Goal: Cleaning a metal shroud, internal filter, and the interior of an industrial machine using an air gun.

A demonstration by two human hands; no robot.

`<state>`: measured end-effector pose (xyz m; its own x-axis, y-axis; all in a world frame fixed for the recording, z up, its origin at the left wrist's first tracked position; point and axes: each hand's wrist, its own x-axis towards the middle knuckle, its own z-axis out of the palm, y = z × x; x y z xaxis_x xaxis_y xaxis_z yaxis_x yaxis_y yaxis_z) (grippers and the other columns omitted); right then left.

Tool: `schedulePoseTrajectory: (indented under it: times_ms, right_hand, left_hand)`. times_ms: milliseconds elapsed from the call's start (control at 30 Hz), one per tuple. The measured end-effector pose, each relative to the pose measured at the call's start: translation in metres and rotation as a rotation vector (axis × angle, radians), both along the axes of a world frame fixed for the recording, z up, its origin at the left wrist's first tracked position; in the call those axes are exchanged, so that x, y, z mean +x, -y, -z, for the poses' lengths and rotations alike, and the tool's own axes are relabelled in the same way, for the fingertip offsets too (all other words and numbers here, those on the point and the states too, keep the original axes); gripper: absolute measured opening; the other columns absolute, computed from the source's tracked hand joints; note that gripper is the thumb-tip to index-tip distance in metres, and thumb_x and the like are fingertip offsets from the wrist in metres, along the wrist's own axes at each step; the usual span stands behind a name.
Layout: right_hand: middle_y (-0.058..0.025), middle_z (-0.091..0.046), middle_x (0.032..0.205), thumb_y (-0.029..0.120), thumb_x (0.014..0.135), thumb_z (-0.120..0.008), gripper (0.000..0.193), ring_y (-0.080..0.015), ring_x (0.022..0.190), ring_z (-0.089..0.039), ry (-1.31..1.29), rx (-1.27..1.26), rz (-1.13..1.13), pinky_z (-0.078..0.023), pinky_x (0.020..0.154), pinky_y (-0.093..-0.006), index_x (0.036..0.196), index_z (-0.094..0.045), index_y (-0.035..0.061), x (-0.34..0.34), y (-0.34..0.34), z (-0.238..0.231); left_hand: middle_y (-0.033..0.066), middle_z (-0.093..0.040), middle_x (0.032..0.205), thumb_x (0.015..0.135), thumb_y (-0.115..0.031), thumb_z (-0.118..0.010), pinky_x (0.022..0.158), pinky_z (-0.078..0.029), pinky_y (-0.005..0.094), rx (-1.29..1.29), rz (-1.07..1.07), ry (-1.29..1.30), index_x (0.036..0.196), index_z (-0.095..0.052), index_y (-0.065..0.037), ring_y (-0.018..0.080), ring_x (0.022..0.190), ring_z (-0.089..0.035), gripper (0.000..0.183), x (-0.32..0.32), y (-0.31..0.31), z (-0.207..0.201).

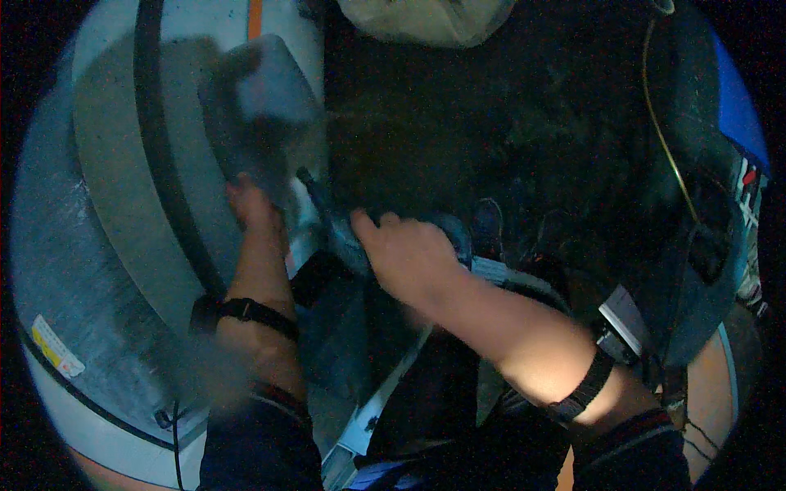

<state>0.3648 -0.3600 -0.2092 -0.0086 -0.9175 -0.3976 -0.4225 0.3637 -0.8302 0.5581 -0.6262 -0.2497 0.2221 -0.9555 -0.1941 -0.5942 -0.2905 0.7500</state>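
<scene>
In dim light, my left hand (255,204) is at the lower end of a smooth grey-blue rounded panel (278,82) and grips it there; the fingers are partly hidden. The panel stands out in front of a pale curved surface (176,106). To its right, my right hand (413,252) is closed, fingers curled under and largely out of sight. Whatever it grips is too dark to make out. Between the two hands runs a slim dark bar with a bluish sheen (326,200). A small black block (321,277) lies close below it.
A black strip (155,123) and an orange band (255,16) cross the pale surface on the left. A beige rounded object (430,20) is at the far edge. On the right hangs a thin yellowish cord (653,98), near a blue panel (737,106). Shoes (489,225) show beyond my right hand.
</scene>
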Motion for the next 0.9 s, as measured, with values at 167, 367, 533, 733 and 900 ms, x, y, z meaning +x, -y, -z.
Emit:
schedulePoseTrajectory:
  times_ms: [167, 367, 533, 733, 900]
  right_hand:
    - [-0.0207, -0.067, 0.102, 0.01, 0.087, -0.057, 0.051, -0.036, 0.086, -0.071, -0.077, -0.036, 0.057, -0.059, 0.07, -0.0463, 0.138, -0.049, 0.0059, -0.004, -0.005, 0.007]
    - [-0.0209, -0.068, 0.103, 0.011, 0.088, -0.055, 0.049, -0.0365, 0.088, -0.071, -0.083, -0.048, 0.052, -0.059, 0.072, -0.0469, 0.137, -0.049, 0.0063, -0.007, 0.001, 0.011]
    - [-0.0228, -0.067, 0.105, 0.01, 0.089, -0.055, 0.051, -0.0388, 0.091, -0.071, 0.006, -0.044, 0.035, -0.058, 0.074, -0.0483, 0.139, -0.048, 0.006, -0.006, -0.001, 0.015]
    - [-0.0233, -0.067, 0.107, 0.009, 0.088, -0.057, 0.046, -0.0395, 0.092, -0.07, 0.037, 0.0, 0.036, -0.057, 0.076, -0.0499, 0.133, -0.05, 0.0058, 0.007, -0.016, 0.027]
    - [-0.0224, -0.067, 0.108, 0.011, 0.087, -0.059, 0.046, -0.0403, 0.093, -0.07, 0.052, -0.046, 0.042, -0.057, 0.076, -0.0505, 0.133, -0.05, 0.0079, 0.014, -0.027, 0.031]
  left_hand:
    - [0.0152, -0.057, 0.133, 0.1, -0.034, -0.054, 0.083, -0.05, 0.0492, 0.0, -0.128, -0.05, 0.147, -0.04, -0.012, 0.0319, 0.108, -0.059, 0.054, -0.028, -0.029, -0.011]
    - [0.0138, -0.057, 0.13, 0.101, -0.033, -0.052, 0.079, -0.05, 0.0478, 0.004, -0.062, -0.051, 0.143, -0.041, -0.012, 0.0315, 0.104, -0.059, 0.048, -0.021, -0.045, -0.005]
    - [0.0138, -0.057, 0.127, 0.102, -0.031, -0.05, 0.078, -0.05, 0.0467, 0.025, -0.13, -0.184, 0.141, -0.042, -0.011, 0.0313, 0.102, -0.059, 0.045, -0.013, -0.068, -0.005]
    - [0.0138, -0.056, 0.129, 0.102, -0.032, -0.05, 0.078, -0.05, 0.0443, 0.098, -0.219, -0.066, 0.144, -0.04, -0.012, 0.0318, 0.103, -0.06, 0.048, 0.011, -0.097, 0.011]
    - [0.0148, -0.057, 0.129, 0.102, -0.035, -0.051, 0.077, -0.05, 0.0441, 0.044, -0.21, -0.162, 0.145, -0.04, -0.011, 0.032, 0.104, -0.06, 0.05, 0.014, -0.12, 0.015]
